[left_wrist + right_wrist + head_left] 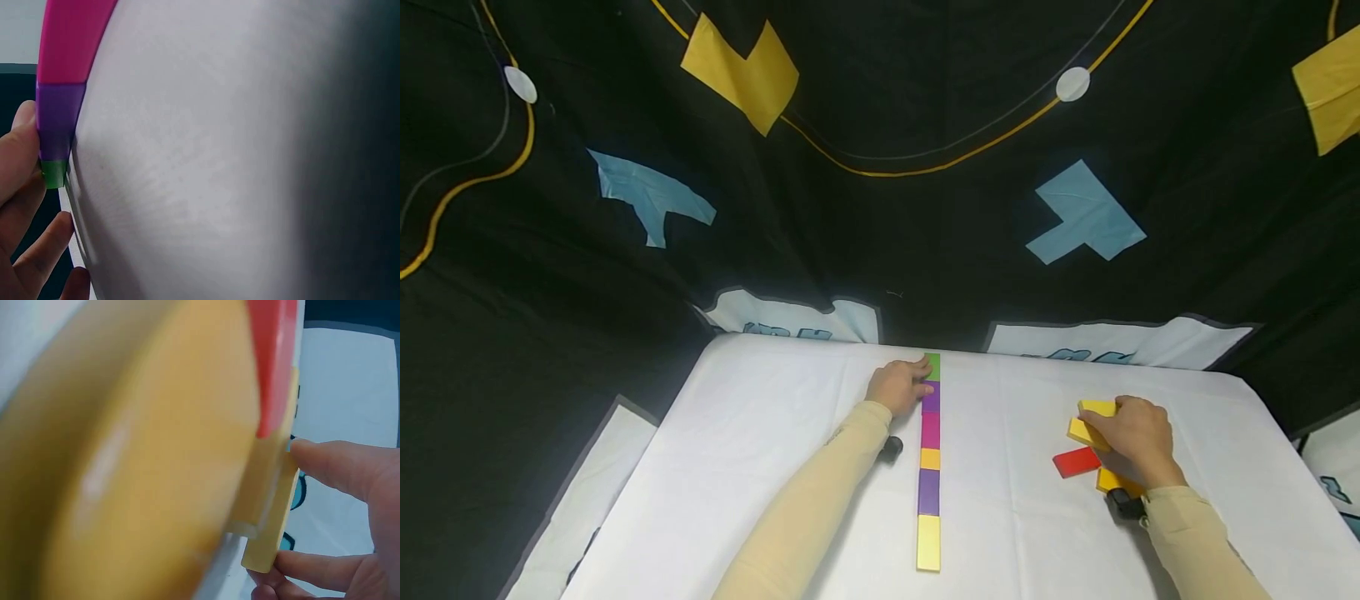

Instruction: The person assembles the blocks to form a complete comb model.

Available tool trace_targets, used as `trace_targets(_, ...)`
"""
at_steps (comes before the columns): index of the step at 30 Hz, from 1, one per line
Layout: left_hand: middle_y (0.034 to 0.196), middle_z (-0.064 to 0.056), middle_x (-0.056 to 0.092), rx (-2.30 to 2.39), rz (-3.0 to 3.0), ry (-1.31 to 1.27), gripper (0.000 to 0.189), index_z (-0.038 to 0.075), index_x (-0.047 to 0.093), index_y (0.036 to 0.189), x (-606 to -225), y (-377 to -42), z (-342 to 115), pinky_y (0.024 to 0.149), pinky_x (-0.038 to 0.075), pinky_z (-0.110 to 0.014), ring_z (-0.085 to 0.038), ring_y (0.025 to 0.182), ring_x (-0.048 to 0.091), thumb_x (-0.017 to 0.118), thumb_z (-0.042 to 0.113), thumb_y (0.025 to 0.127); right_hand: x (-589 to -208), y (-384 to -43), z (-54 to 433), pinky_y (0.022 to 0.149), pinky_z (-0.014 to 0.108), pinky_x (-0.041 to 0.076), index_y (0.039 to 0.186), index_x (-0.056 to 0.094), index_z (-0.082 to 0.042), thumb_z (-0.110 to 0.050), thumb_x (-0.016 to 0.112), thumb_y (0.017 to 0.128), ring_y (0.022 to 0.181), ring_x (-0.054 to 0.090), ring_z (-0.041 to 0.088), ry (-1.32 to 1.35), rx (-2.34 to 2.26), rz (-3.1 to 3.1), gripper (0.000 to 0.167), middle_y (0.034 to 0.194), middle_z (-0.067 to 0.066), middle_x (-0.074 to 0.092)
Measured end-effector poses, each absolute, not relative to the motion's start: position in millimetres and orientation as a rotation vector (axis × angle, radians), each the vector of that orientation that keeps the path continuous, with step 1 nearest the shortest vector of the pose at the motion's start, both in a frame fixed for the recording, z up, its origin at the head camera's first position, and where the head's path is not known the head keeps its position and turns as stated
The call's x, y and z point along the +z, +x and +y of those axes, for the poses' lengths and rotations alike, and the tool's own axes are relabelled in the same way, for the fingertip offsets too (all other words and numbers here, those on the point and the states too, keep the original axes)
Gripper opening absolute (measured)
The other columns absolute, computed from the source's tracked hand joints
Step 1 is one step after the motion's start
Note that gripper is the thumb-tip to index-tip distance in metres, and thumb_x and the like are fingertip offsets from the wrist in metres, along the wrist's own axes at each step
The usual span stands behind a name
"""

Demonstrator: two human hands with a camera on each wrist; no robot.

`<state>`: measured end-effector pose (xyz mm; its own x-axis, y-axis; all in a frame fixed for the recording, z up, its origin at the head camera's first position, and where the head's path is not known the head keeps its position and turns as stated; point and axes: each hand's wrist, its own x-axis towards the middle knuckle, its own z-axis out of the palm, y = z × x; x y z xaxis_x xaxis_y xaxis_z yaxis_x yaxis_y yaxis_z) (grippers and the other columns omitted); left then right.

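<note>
My left hand is at the far end of a row of flat coloured blocks. Its fingers touch the green block, and its thumb lies on the purple block beside it. Nearer, the row continues with a magenta block, a small orange block, another purple block and a pale yellow block. Over on the right, my right hand pinches a yellow block between thumb and fingers. Another yellow block lies close by it.
A red block lies just in front of the right hand, and a further yellow block is partly hidden under the wrist. White cloth covers the table. Behind it hangs a dark patterned curtain.
</note>
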<state>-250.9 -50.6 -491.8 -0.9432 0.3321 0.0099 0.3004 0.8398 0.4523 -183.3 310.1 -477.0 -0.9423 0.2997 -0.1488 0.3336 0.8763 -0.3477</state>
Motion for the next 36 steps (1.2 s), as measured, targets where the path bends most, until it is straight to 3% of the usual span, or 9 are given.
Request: trace_targets(36,0.147,0.008,0.052,0.734,2.944,0.497,0.048,0.018,0.063,0.137,-492.0,-250.6,-49.8,0.110,0.043,-0.042,-0.026,0.136,0.050,0.073,0.032,0.092,-462.1,-203.6,247.7,0.075,0.050,0.050,0.130,0.057,0.013,-0.048,0.071,0.087,0.098,0.052,0.043,0.263,-0.642,3.068,0.076,0.111,0.032,0.063)
